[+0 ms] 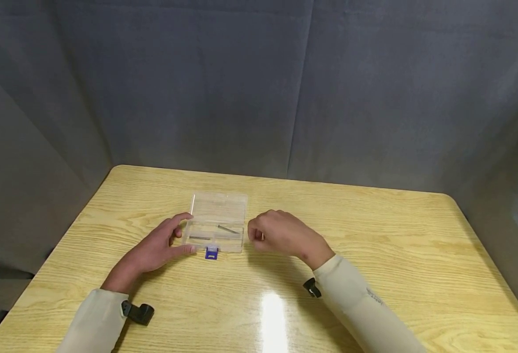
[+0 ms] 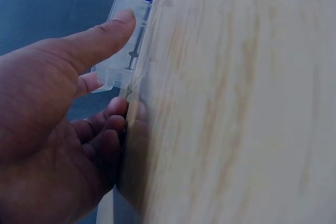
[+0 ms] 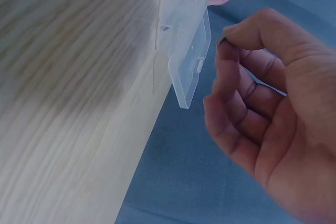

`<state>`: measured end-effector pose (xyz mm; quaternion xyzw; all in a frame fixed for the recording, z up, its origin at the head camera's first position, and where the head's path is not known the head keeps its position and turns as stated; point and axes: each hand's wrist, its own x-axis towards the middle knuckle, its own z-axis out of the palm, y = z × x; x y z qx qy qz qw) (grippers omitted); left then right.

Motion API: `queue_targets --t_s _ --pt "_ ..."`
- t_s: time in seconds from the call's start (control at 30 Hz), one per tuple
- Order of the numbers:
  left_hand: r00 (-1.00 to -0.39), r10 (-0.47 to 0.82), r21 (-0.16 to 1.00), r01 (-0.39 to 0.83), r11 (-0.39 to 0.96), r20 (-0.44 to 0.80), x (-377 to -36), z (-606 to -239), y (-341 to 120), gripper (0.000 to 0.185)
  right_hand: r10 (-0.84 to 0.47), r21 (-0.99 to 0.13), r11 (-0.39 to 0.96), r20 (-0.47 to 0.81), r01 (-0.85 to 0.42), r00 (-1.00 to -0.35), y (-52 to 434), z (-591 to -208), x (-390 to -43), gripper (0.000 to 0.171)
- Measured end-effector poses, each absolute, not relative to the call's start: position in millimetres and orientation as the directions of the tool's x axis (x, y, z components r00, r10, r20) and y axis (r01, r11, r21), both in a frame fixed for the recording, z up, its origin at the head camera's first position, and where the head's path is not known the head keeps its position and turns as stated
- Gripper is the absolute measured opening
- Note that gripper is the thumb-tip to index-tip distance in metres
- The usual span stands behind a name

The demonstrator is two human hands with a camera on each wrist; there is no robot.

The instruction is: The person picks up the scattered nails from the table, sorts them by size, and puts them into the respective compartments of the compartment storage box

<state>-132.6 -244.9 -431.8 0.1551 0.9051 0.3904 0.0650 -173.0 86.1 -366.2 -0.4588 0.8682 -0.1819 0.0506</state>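
A clear plastic box (image 1: pixel 231 248) lies on the table with its lid (image 1: pixel 220 207) swung back. Inside, two nails (image 1: pixel 228 229) lie in separate compartments, one slanted, one nearly level. My left hand (image 1: pixel 159 245) holds the box at its left end, thumb at the front corner and index finger toward the hinge side. Just beyond the box's right end is my right hand (image 1: pixel 285 234). In the right wrist view, its thumb and index finger pinch a thin dark metal piece (image 3: pixel 222 41); only a short end shows, the remainder hidden by the fingers.
A blue latch (image 1: pixel 211 253) hangs from the box's front edge onto the wooden table (image 1: pixel 373 235). Grey curtains (image 1: pixel 197 88) stand behind the table and at both sides. Each sleeve carries a small black wrist camera (image 1: pixel 138 313).
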Motion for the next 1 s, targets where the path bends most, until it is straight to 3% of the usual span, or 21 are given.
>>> queue_targets --t_s 1.0 --pt "-0.944 0.330 0.744 0.220 0.631 -0.001 -135 -433 -243 0.071 -0.830 -0.381 0.516 -0.004 -0.767 -0.557 33 -370 -196 0.017"
